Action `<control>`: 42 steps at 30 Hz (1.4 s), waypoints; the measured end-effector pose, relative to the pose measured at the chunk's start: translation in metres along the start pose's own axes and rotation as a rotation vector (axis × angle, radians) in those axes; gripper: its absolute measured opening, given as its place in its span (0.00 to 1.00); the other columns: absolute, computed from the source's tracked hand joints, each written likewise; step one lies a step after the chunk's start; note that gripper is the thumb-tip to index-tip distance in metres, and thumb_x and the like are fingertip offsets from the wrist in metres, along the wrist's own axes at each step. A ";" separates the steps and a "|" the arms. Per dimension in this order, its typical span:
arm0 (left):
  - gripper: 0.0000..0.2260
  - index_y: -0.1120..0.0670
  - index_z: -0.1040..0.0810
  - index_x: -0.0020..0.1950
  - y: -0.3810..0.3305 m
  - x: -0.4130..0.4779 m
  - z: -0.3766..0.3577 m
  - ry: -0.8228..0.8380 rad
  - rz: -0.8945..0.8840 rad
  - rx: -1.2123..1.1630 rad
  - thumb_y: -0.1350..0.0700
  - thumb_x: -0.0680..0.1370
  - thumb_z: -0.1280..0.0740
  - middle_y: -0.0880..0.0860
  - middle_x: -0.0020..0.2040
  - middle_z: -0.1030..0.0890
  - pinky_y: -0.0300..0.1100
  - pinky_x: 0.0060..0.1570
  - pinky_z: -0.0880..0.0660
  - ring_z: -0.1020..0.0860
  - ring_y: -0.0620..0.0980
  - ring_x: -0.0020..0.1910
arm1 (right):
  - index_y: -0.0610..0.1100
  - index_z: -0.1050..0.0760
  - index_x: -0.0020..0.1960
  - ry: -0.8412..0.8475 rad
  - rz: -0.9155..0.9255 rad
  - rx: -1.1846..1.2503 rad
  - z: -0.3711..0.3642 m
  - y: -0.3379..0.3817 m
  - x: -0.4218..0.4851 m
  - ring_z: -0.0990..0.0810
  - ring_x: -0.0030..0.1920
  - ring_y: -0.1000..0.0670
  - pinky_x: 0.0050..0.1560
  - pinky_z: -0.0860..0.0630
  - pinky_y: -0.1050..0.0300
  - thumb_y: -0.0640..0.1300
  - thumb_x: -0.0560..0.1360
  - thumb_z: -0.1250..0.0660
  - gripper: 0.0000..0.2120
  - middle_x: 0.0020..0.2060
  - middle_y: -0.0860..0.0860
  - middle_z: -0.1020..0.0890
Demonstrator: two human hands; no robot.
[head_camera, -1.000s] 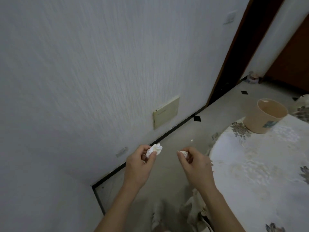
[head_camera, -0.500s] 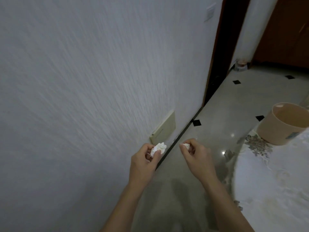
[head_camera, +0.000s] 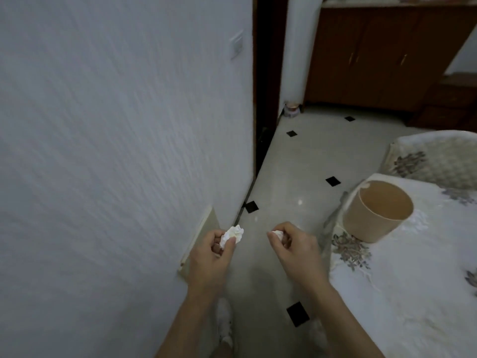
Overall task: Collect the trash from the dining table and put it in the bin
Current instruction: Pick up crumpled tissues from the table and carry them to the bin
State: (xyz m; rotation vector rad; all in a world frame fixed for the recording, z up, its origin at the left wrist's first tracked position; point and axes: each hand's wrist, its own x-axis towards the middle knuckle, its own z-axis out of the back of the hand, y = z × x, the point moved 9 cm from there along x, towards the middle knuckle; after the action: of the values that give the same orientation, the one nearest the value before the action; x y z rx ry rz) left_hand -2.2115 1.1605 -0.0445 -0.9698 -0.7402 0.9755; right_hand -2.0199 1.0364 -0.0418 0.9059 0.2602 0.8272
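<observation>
My left hand (head_camera: 213, 250) pinches a crumpled white tissue (head_camera: 232, 235) between thumb and fingers, near the white wall. My right hand (head_camera: 294, 248) grips a smaller white paper wad (head_camera: 278, 233), mostly hidden in its curled fingers. Both hands hover over the floor, left of the dining table (head_camera: 413, 293). A beige round bin (head_camera: 378, 211) stands open on the table's near-left edge, to the right of my right hand. Its inside looks bare apart from a white scrap at the rim.
A white textured wall (head_camera: 116, 151) runs close on the left, with a beige panel (head_camera: 204, 236) low down. A tiled floor (head_camera: 296, 177) leads ahead to a dark doorway (head_camera: 267, 73) and brown cabinets (head_camera: 374, 52). A covered chair (head_camera: 433, 158) stands behind the table.
The view has swung right and forward along the wall. The bin and table now sit closer on the right, and a chair and cabinets have come into sight. Both hands keep their paper.
</observation>
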 end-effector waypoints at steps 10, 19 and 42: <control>0.05 0.45 0.23 0.42 -0.048 0.182 -0.151 0.353 -0.166 -0.029 0.52 0.76 0.29 0.47 0.31 0.23 0.35 0.28 0.32 0.29 0.42 0.27 | 0.52 0.21 0.46 -0.248 -0.208 -0.153 0.069 -0.053 0.138 0.20 0.35 0.55 0.38 0.21 0.49 0.55 0.77 0.34 0.08 0.33 0.54 0.19; 0.05 0.47 0.23 0.43 -0.147 0.252 -0.308 0.711 -0.466 -0.033 0.55 0.75 0.28 0.44 0.34 0.22 0.36 0.28 0.32 0.25 0.47 0.30 | 0.52 0.22 0.45 -0.489 -0.446 -0.405 0.166 -0.108 0.163 0.26 0.30 0.56 0.29 0.32 0.61 0.54 0.77 0.35 0.07 0.29 0.57 0.25; 0.19 0.48 0.28 0.61 -0.200 0.105 -0.492 1.084 -1.408 0.694 0.39 0.76 0.41 0.49 0.58 0.23 0.48 0.50 0.29 0.27 0.52 0.58 | 0.47 0.28 0.52 -0.336 -0.744 -0.825 0.226 -0.189 0.122 0.23 0.43 0.45 0.34 0.27 0.52 0.55 0.78 0.45 0.14 0.43 0.50 0.22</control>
State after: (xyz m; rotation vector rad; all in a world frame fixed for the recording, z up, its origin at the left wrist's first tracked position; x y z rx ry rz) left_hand -1.6813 1.0492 -0.0465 -0.0912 0.0070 -0.5613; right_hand -1.7201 0.9267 -0.0354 0.1148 -0.0575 0.0380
